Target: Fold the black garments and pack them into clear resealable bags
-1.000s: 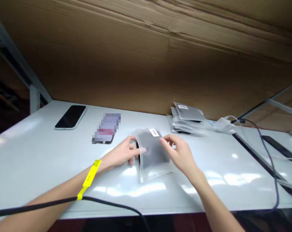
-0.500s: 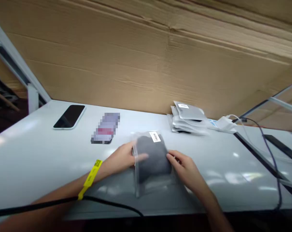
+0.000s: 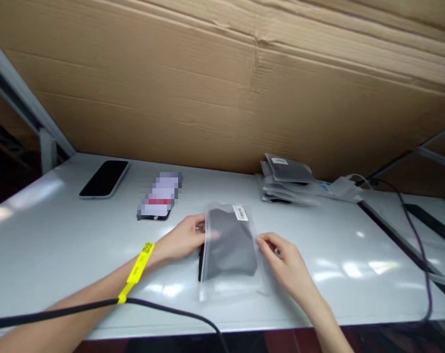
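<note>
A clear zip bag (image 3: 227,250) with a dark grey item inside and a small white label near its top lies flat on the white table (image 3: 60,245). My left hand (image 3: 181,239) grips the bag's left edge, thumb on top. My right hand (image 3: 286,262) rests at the bag's right edge, fingertips touching it. A yellow band (image 3: 137,272) is around my left wrist.
A stack of similar filled bags (image 3: 286,179) lies at the back right. Two phones (image 3: 104,179) (image 3: 159,195) lie at the back left. A black cable (image 3: 170,309) runs along the near edge. Cables and a dark device (image 3: 428,220) sit at right. Cardboard (image 3: 222,88) walls the back.
The bag was held tilted up between both hands; it now lies flat on the table, a little nearer to me. Both hands came down with it.
</note>
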{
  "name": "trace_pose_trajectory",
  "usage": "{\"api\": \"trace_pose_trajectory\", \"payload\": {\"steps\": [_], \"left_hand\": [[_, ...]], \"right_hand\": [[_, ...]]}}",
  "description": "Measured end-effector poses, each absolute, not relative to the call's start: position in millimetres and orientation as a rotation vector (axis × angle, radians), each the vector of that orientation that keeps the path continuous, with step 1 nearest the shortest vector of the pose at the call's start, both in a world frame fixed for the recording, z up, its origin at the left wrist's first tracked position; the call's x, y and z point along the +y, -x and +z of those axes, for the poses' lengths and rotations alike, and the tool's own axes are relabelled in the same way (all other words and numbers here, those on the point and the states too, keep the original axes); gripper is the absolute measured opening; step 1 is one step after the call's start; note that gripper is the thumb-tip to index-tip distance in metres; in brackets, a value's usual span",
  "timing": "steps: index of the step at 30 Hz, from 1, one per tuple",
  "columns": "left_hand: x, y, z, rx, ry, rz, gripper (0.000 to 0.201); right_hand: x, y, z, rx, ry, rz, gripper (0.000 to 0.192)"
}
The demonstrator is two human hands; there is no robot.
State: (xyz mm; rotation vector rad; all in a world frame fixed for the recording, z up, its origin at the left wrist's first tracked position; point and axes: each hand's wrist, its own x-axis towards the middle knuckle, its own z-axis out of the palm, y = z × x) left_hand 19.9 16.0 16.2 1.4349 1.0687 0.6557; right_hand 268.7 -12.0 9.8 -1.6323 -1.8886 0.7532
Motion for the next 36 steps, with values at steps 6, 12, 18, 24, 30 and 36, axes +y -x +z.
{"api": "trace_pose_trajectory", "payload": {"steps": [6, 12, 18, 24, 30, 36], "left_hand": [[20, -16, 16, 1.108, -1.335, 0.598, 0.040], [21, -14, 14, 1.131, -1.259, 0.605, 0.043], [22, -14, 12, 1.164, -1.212, 0.668, 0.044], [23, -15, 13, 1.222, -1.196, 0.725, 0.040], [24, -16, 7, 1.227, -1.224, 0.729, 0.042], [24, -15, 4, 1.214, -1.249, 0.725, 0.046]], "right_hand": [[-16, -292, 13, -1.896, 1.733, 0.632, 0.033], [-22, -329, 23, -1.892, 1.854, 0.532, 0.035], [-21, -384, 27, -1.839, 1.977, 0.412, 0.036], [-22, -414, 28, -1.656, 2.055, 0.178, 0.040], [-29, -372, 8, -1.854, 1.836, 0.058, 0.058], [-27, -352, -34, -2.043, 1.929, 0.133, 0.067]]}}
